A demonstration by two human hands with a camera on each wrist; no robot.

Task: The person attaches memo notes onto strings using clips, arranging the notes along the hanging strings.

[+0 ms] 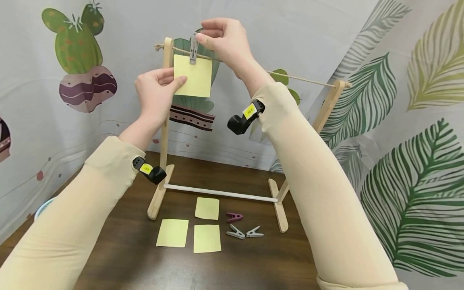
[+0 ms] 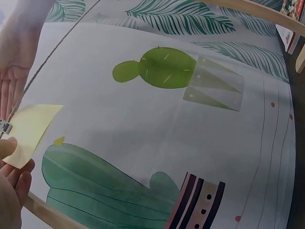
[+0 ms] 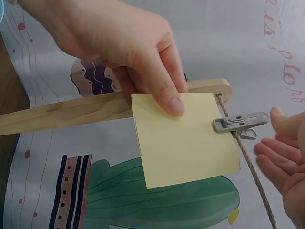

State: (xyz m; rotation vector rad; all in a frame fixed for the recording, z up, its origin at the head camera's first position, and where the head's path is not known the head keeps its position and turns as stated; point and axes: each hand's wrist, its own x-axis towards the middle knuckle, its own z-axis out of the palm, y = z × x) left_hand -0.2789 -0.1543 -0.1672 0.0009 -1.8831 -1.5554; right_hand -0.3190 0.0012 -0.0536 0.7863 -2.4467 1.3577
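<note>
A yellow sticky note [image 1: 197,82] [image 3: 186,148] hangs at the rope's left end, where a grey clothespin [image 1: 193,50] [image 3: 233,123] clamps its top edge onto the rope [image 1: 304,79] [image 3: 257,181]. My left hand [image 1: 156,94] [image 3: 128,43] pinches the note's left edge, thumb on the front and fingers behind. Beside the clothespin's handles is my right hand [image 1: 232,44] [image 3: 288,162]; the right wrist view shows a small gap between its thumb and the handles, with the fingers relaxed. In the left wrist view the note [image 2: 33,131] appears between both hands.
The wooden frame's left post [image 1: 164,141] and right post [image 1: 328,105] hold the rope, with a white bar [image 1: 221,193] low between them. On the table [image 1: 119,249] lie three yellow notes [image 1: 207,208], a purple clothespin [image 1: 234,217] and two grey ones [image 1: 236,232]. Behind hangs a patterned cloth.
</note>
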